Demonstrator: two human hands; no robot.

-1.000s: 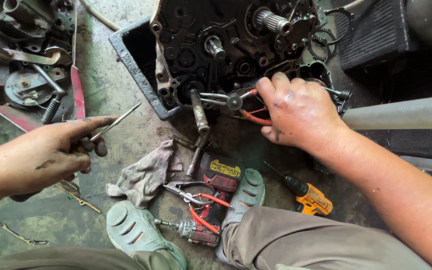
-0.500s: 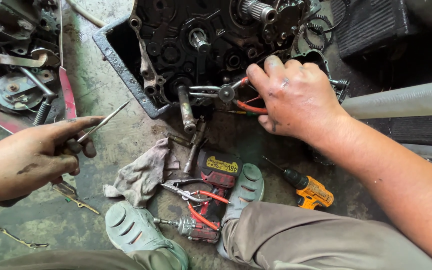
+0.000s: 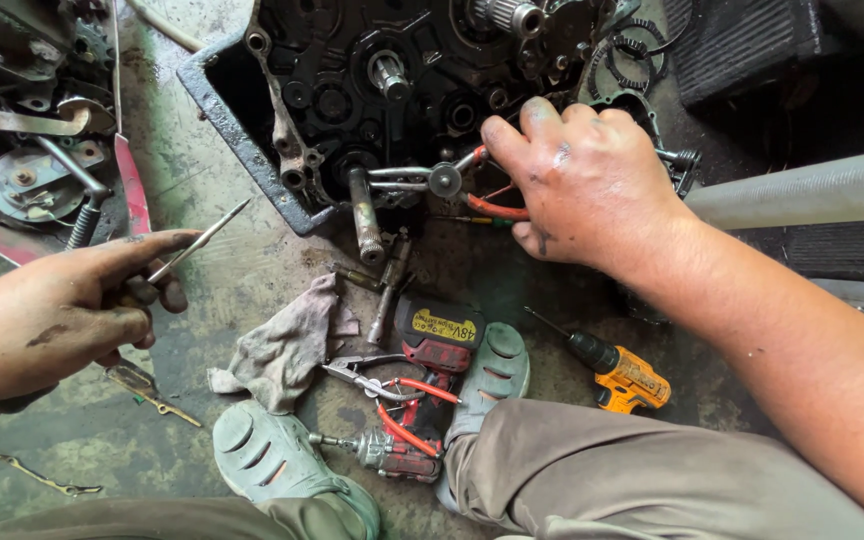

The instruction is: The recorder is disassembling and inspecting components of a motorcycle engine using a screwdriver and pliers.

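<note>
Gripping pliers [image 3: 452, 182] — right hand [image 3: 587, 185] at engine case [image 3: 352, 70].

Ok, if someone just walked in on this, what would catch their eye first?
Probably the black engine case at top centre, sitting in a tray, with the right hand working red-handled pliers against it. At left, the greasy left hand holds a thin metal tool. Below lie a rag, more pliers and an orange screwdriver.
</note>
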